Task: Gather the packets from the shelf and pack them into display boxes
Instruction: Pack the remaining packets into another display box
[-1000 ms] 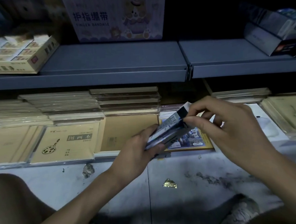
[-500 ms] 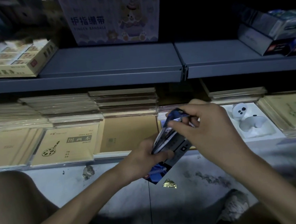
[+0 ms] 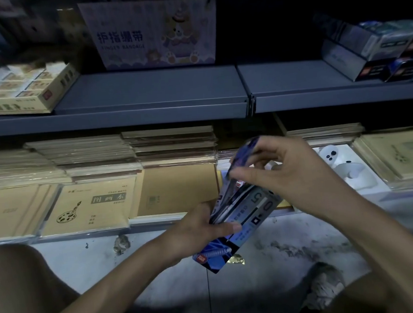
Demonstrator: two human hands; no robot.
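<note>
Fingers (image 3: pixel 273 147) pinching fanned packets (image 3: pixel 248 209), glossy blue and silver, large printed digits

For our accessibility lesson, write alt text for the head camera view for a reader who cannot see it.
A left hand holds a stack of blue packets while the right hand pinches the upper end of one. Behind, tan sketchbooks lie in stacks; a finger bandage box stands on the shelf above.

Left hand (image 3: pixel 200 225) and right hand (image 3: pixel 298 175), fingers curled.
</note>
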